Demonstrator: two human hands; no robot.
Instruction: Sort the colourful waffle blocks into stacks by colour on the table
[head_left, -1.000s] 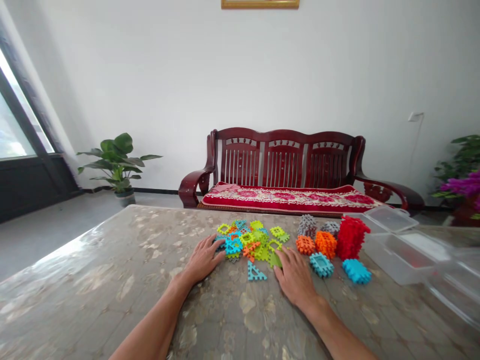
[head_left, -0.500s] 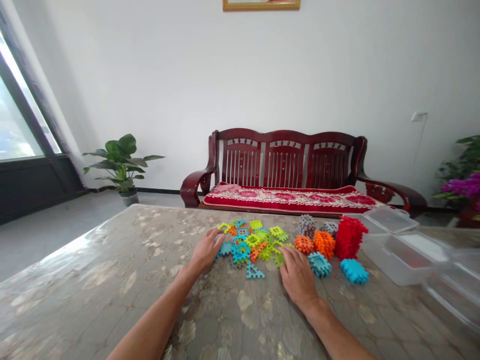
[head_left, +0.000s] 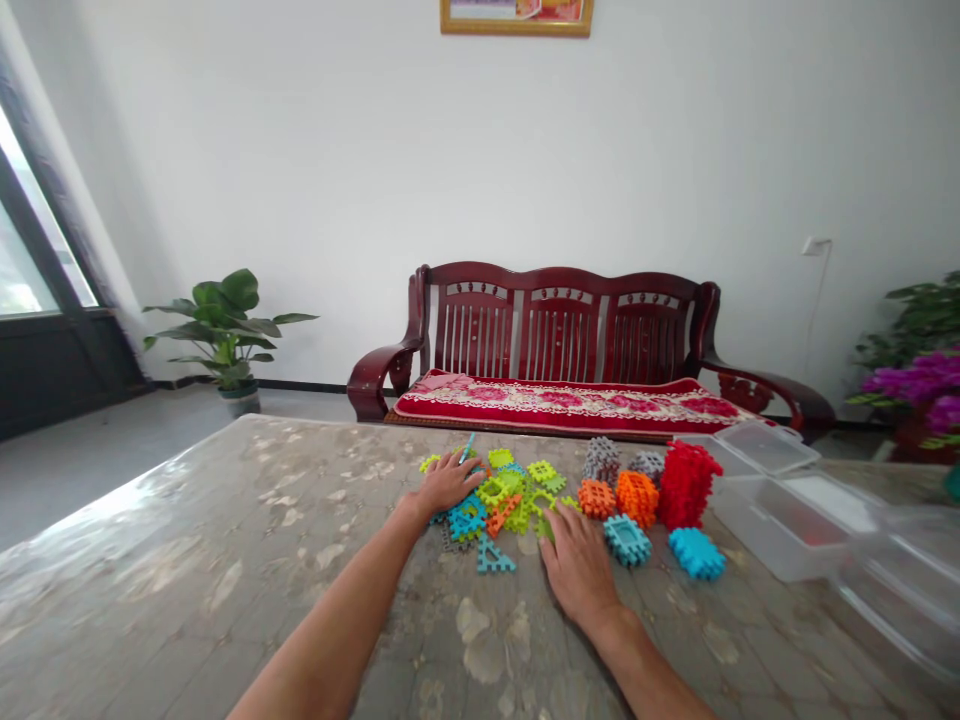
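Observation:
Over the left part of a loose pile of toothed plastic tiles is my left hand (head_left: 448, 484). A light-blue toothed tile (head_left: 467, 447) stands tilted on edge at its fingers, apparently pinched; the fingertips are partly hidden. My right hand (head_left: 581, 565) rests at the pile's near right side, fingers stretched out beside a lime-green tile (head_left: 541, 503). An orange triangular tile (head_left: 503, 514) lies in the pile's middle. Closer to me is a blue triangular tile (head_left: 495, 557), flat on the patterned table (head_left: 300, 560).
Right of the pile stand a red stack (head_left: 686, 485), an orange stack (head_left: 637, 498), a grey stack (head_left: 601, 460) and a blue stack (head_left: 697, 553) of tiles. Clear plastic boxes (head_left: 780, 525) lie farther right. Behind the table is a wooden bench (head_left: 562, 330).
My left hand has moved right and over the pile, and a light-blue tile has tipped up at its fingers. My right hand stays beside the pile. The view has shifted slightly.

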